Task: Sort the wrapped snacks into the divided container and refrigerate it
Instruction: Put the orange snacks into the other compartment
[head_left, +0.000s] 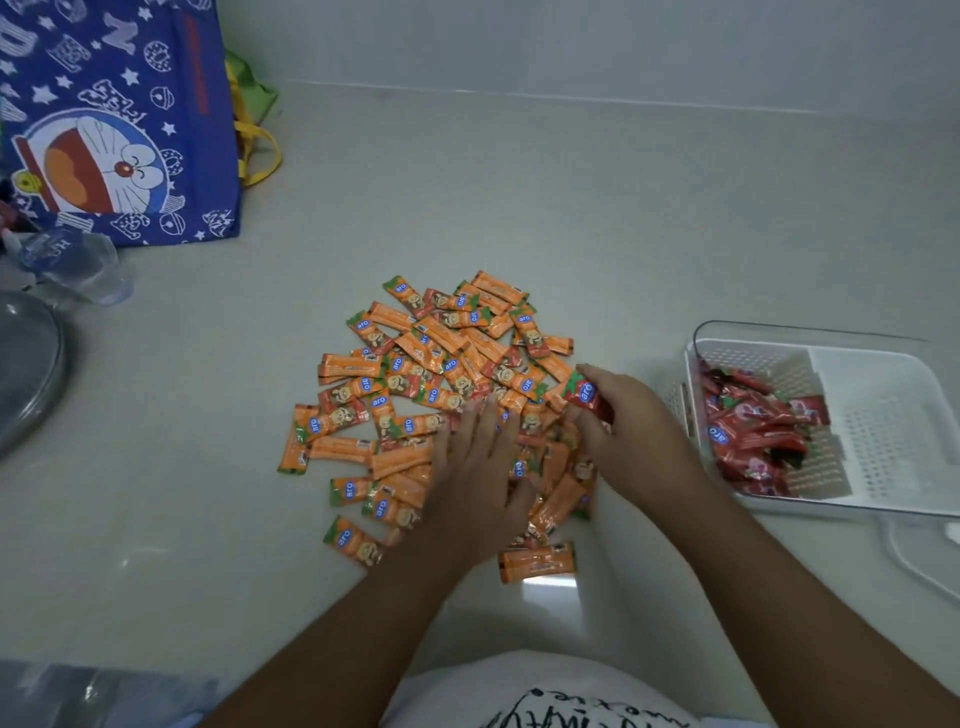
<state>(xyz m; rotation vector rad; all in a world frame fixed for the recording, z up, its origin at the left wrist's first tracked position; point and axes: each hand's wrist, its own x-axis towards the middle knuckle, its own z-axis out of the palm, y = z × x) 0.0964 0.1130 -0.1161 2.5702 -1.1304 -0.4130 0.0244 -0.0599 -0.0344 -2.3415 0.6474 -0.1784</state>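
- While the left hand lies flat, fingers spread, on the near part of the orange snack pile, the right hand pinches one red snack between thumb and curled fingers at the pile's right edge;
- that red snack sits tilted; its long axis runs from upper left to lower right, with the green-printed end sticking out past the fingers;
- the orange packets lie criss-crossed at every angle, touching and overlapping, on a pale glossy surface;
- each packet is a slim rectangular stick of shiny wrapper with a round blue label;
- to the right of the right hand, apart from the pile, stands the white divided container, its walls and floor perforated plastic; a heap of red packets fills its left compartment.
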